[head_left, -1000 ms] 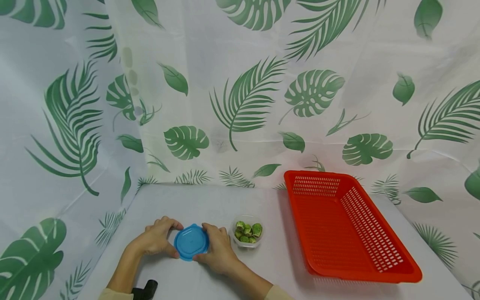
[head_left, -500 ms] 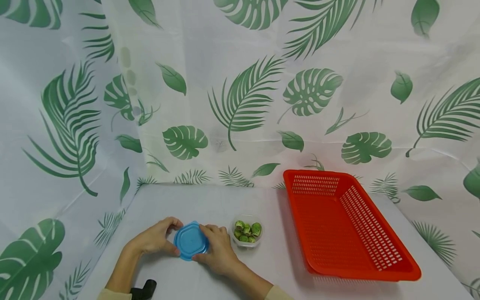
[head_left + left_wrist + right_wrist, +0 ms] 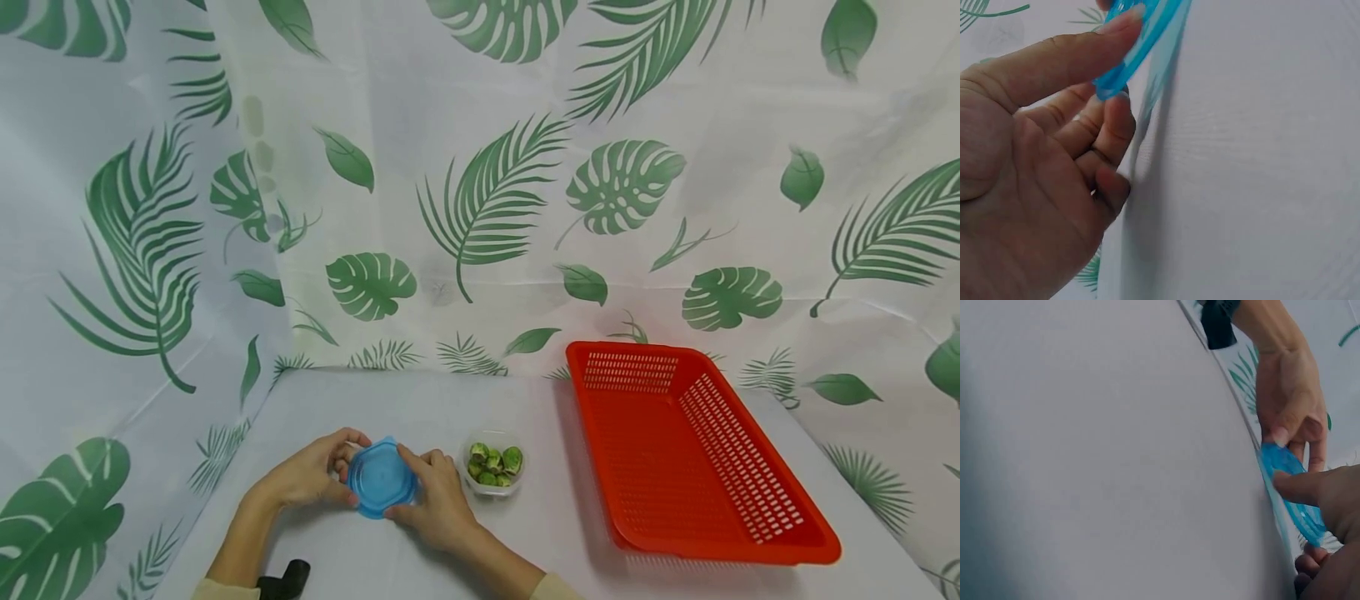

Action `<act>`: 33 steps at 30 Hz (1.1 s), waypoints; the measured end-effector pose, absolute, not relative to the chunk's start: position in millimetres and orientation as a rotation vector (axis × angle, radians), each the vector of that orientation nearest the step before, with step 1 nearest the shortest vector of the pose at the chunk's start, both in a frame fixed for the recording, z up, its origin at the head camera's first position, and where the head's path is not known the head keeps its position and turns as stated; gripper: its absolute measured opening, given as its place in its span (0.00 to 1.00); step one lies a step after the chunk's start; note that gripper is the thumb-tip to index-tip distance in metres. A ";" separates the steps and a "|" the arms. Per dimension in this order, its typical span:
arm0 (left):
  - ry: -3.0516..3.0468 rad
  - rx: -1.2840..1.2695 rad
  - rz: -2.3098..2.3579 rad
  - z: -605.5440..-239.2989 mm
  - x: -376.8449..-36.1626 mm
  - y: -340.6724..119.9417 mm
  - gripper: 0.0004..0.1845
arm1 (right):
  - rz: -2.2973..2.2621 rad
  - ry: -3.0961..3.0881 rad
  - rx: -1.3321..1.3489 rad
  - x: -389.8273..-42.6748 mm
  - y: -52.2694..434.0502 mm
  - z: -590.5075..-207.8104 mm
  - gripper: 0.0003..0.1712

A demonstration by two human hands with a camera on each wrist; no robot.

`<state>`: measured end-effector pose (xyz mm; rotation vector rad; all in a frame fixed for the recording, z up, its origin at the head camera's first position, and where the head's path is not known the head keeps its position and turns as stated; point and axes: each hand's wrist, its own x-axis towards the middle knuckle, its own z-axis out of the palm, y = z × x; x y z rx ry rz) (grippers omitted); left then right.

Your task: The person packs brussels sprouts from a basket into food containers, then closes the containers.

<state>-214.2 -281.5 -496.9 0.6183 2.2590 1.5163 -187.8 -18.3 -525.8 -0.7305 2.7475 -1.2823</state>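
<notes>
A translucent blue plastic lid (image 3: pixel 382 479), roundish with a small tab, is held between both hands just off the white table. The left hand (image 3: pixel 311 473) pinches its left rim, with the thumb on the near side; in the left wrist view the thumb (image 3: pixel 1072 59) lies over the lid's edge and the other fingers curl beneath. From the right, the right hand (image 3: pixel 435 504) pinches the opposite rim, its thumb (image 3: pixel 1304 487) on the lid in the right wrist view. Close beside the right hand stands a clear tub (image 3: pixel 493 492) of Brussels sprouts (image 3: pixel 513 459).
A large red plastic basket (image 3: pixel 645 475) with slotted walls stands on the right of the white table (image 3: pixel 420 400). Leaf-patterned sheeting (image 3: pixel 517 317) rises behind and at the left. A black strap mount (image 3: pixel 285 581) is on the left wrist.
The lid has risen a little and tilted, and it looks paler. The left fingers have curled further under its rim. The right hand, tub and basket have hardly moved.
</notes>
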 end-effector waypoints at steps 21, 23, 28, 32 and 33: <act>2.251 0.684 1.849 -451.9 -205.1 -257.0 0.39 | -1.773 2.620 -0.791 -176.2 4.7 -454.6 0.52; 2.275 0.723 1.879 -445.8 -203.4 -249.3 0.38 | -1.811 2.612 -0.783 -177.8 11.1 -447.7 0.52; 2.321 0.804 1.958 -434.7 -201.5 -229.5 0.36 | -1.902 2.566 -0.744 -181.5 26.2 -437.7 0.53; 2.356 0.819 2.048 -429.5 -199.4 -210.7 0.34 | -1.941 2.572 -0.712 -183.8 37.6 -435.6 0.52; 2.373 0.813 2.069 -428.8 -199.1 -205.4 0.33 | -1.957 2.576 -0.706 -184.4 40.3 -435.6 0.51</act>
